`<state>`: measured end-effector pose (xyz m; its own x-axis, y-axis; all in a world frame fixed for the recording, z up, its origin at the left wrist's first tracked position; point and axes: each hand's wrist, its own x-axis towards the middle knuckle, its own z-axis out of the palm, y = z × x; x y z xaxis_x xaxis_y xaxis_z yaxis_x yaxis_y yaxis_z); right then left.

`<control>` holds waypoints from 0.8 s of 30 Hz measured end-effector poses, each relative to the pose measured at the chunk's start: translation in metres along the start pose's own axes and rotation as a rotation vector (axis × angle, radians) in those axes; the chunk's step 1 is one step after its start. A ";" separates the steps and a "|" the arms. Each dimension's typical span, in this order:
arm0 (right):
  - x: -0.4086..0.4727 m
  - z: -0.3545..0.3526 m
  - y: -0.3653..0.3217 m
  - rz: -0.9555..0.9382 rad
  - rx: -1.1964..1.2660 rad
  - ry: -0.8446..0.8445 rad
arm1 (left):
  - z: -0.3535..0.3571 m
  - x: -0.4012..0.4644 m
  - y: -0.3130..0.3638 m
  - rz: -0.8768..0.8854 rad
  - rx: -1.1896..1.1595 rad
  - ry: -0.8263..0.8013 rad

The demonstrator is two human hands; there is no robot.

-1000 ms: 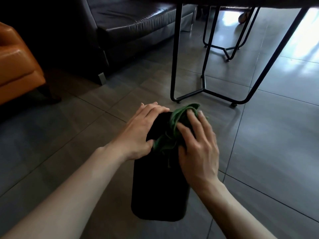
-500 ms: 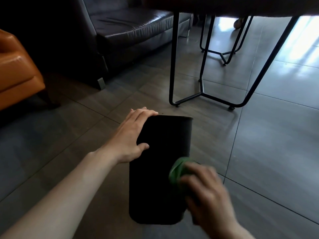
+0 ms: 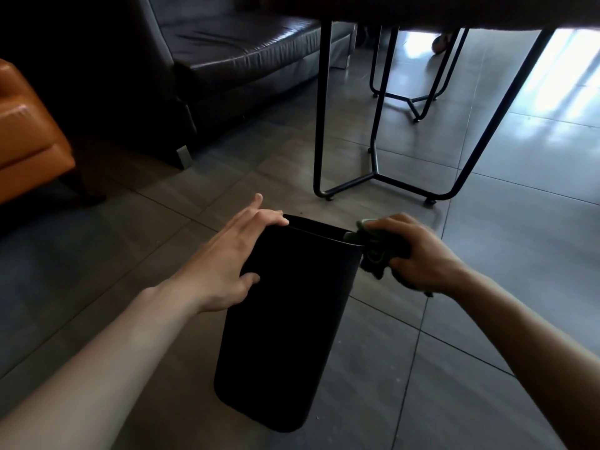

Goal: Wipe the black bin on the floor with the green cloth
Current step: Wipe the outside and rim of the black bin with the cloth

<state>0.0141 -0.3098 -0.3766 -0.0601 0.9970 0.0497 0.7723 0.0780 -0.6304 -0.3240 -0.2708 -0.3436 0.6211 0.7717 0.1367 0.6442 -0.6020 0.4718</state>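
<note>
The black bin [image 3: 285, 319] is on the grey tiled floor in the middle of the view, its open rim at the far end. My left hand [image 3: 227, 258] holds the bin's left side near the rim, fingers over the top edge and thumb on the near wall. My right hand [image 3: 418, 254] is closed around the bunched green cloth [image 3: 373, 248], which presses against the bin's upper right corner at the rim. Part of the cloth is hidden inside my fist.
A table's black metal legs [image 3: 373, 170] stand on the floor just beyond the bin. A dark leather sofa [image 3: 227, 60] is at the back left and an orange armchair [image 3: 26, 134] at the far left. Open floor tiles [image 3: 519, 271] lie to the right.
My right hand with the cloth swept from the rim down the bin's right side, then back up to the upper right corner. My left hand stayed on the left side.
</note>
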 end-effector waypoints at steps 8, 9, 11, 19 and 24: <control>-0.002 0.008 -0.011 -0.194 -0.093 -0.051 | -0.011 -0.011 -0.008 -0.002 0.030 -0.012; -0.002 0.010 -0.015 -0.223 -0.121 -0.035 | -0.013 -0.014 -0.009 -0.010 0.045 -0.007; -0.001 0.012 -0.025 -0.269 -0.198 -0.024 | -0.013 -0.019 -0.007 -0.037 0.061 0.033; 0.006 0.015 -0.080 -0.317 -0.410 -0.007 | 0.021 -0.025 0.040 0.075 -0.057 0.256; 0.012 0.010 -0.103 -0.274 -0.489 -0.012 | 0.039 -0.018 0.040 0.079 -0.085 0.362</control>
<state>-0.0727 -0.3057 -0.3186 -0.3045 0.9406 0.1505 0.9307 0.3274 -0.1634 -0.2922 -0.3164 -0.3612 0.4601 0.7549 0.4673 0.5516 -0.6555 0.5157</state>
